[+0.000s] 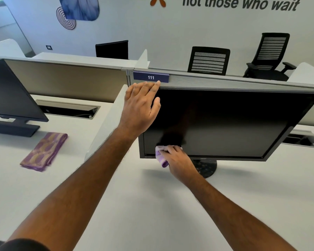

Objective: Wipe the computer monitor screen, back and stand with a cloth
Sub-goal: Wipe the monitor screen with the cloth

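Two hands: both on the same monitor, one at the top left corner, one at the lower left of the screen.
Left hand: fingers laid over the top left corner and top edge of the monitor, thumb curled onto the front of the screen, so the hand clasps the corner.
Right hand: fingers bunched round a pale purple cloth, pressing it against the glass just above the bottom bezel.
Cloth: crumpled in the right hand's grasp, a fold hanging below the bezel; its top touches the dark screen, where a dim reflection of hand and cloth shows.
Monitor: screen dark, tilted so its right side sits higher in the view, standing on a round dark stand on the white desk.
Stand: partly hidden behind the right wrist, just below the bezel.
Hands relative to each other: apart, left above right, both along the monitor's left side.
Spare cloth: a folded purple and tan one lies flat on the desk well to the left, beyond the white divider.
Second monitor: at the far left, on its own stand.
Label: reads 111, on the partition just behind the left fingertips.
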`<state>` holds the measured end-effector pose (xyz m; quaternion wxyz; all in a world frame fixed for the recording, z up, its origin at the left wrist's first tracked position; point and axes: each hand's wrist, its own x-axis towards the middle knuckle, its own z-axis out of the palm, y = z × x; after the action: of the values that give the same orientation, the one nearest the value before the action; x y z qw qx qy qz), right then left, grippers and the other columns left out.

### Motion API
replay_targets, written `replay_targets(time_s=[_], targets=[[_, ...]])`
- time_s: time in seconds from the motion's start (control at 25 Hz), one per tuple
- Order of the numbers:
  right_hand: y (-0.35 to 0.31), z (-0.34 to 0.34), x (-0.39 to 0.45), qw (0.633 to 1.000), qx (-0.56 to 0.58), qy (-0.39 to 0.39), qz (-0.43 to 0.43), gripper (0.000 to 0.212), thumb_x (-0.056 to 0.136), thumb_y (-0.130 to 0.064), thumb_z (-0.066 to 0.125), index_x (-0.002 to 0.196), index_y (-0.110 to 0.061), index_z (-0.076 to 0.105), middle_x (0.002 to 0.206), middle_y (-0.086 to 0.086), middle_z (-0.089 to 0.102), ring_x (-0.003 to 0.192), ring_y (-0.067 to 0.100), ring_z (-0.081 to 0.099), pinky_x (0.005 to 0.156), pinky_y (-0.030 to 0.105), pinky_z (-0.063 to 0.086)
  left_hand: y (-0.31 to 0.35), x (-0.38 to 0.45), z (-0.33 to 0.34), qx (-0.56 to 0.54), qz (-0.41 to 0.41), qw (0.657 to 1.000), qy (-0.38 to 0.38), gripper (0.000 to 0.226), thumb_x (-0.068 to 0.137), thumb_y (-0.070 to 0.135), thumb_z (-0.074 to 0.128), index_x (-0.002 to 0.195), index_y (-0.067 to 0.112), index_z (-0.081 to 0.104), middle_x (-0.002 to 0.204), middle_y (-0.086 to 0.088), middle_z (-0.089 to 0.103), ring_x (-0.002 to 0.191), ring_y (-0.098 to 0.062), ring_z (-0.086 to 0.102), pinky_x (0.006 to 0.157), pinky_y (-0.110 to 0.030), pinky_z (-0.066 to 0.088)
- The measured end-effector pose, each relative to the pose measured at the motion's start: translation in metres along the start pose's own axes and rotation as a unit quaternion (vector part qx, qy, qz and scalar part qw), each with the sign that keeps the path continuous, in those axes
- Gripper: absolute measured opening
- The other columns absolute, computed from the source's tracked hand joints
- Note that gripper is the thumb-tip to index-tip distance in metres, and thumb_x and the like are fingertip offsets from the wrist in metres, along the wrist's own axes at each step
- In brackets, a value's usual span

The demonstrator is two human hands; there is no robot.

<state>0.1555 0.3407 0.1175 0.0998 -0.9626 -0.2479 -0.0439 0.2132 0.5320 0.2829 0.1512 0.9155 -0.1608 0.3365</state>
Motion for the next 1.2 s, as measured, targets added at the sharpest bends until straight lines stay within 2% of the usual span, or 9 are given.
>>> replay_targets(time_s=[0.08,0.16,0.4,0.56,0.8,1.0,1.2], targets=[[-0.008,-0.006,0.012,0.998,-0.003,0.055,-0.015,0.063,0.082,-0.001,0.072,0.141,-0.017,0.057,0.138,0.001,0.057,0.116,0.025,0.057,0.102,0.041,0.052,0.002,0.001,0.0,0.003,-0.005,1.0,-0.002,0.056,0.106,0.039,0.035,0.155,0.016,0.048,0.149,-0.004,0.056,0.142,-0.023,0.044,0.124,-0.042,0.021],[-0.015,-0.004,0.018,0.998,-0.002,0.069,-0.014,0.066,0.078,0.0,0.074,0.14,-0.017,0.058,0.134,0.001,0.059,0.113,0.026,0.058,0.099,0.042,0.053,-0.001,0.001,0.0,-0.002,-0.009,1.0,-0.007,0.057,0.106,0.04,0.034,0.156,0.016,0.047,0.15,-0.004,0.055,0.142,-0.023,0.044,0.125,-0.043,0.021],[-0.037,0.014,0.01,0.999,-0.023,-0.037,0.012,0.068,0.083,-0.003,0.068,0.145,-0.021,0.049,0.136,0.0,0.055,0.119,0.026,0.053,0.102,0.045,0.048,-0.007,-0.002,0.0,-0.005,-0.01,1.0,-0.019,0.059,0.106,0.042,0.033,0.157,0.016,0.046,0.152,-0.004,0.054,0.144,-0.023,0.043,0.125,-0.043,0.019],[-0.047,0.009,0.024,1.0,-0.01,-0.021,0.012,0.063,0.087,-0.004,0.069,0.145,-0.019,0.049,0.138,0.002,0.054,0.119,0.026,0.053,0.101,0.041,0.048,-0.002,-0.001,-0.002,-0.002,0.003,1.0,-0.018,0.06,0.106,0.043,0.033,0.157,0.016,0.045,0.151,-0.004,0.055,0.143,-0.024,0.044,0.125,-0.042,0.02],[-0.058,0.029,0.017,0.996,0.018,-0.068,0.052,0.062,0.089,-0.003,0.062,0.147,-0.018,0.047,0.138,0.004,0.051,0.121,0.029,0.05,0.102,0.041,0.047,-0.01,-0.003,-0.003,0.006,0.0,1.0,-0.027,0.059,0.106,0.042,0.032,0.158,0.016,0.044,0.15,-0.004,0.055,0.142,-0.023,0.044,0.124,-0.043,0.022],[-0.064,0.027,0.023,0.99,0.072,-0.084,0.089,0.056,0.094,-0.004,0.056,0.147,-0.018,0.048,0.139,0.005,0.048,0.117,0.03,0.048,0.096,0.038,0.049,-0.008,-0.003,-0.003,0.013,0.013,1.0,-0.024,0.06,0.106,0.043,0.032,0.158,0.017,0.043,0.151,-0.003,0.054,0.143,-0.023,0.043,0.124,-0.041,0.021],[-0.064,0.024,0.018,0.988,0.056,-0.089,0.115,0.06,0.093,-0.003,0.059,0.149,-0.019,0.045,0.14,0.008,0.046,0.118,0.032,0.048,0.095,0.039,0.05,-0.01,-0.003,-0.002,-0.007,0.009,1.0,-0.024,0.058,0.107,0.041,0.032,0.158,0.018,0.043,0.151,-0.003,0.053,0.144,-0.022,0.042,0.125,-0.041,0.019]])
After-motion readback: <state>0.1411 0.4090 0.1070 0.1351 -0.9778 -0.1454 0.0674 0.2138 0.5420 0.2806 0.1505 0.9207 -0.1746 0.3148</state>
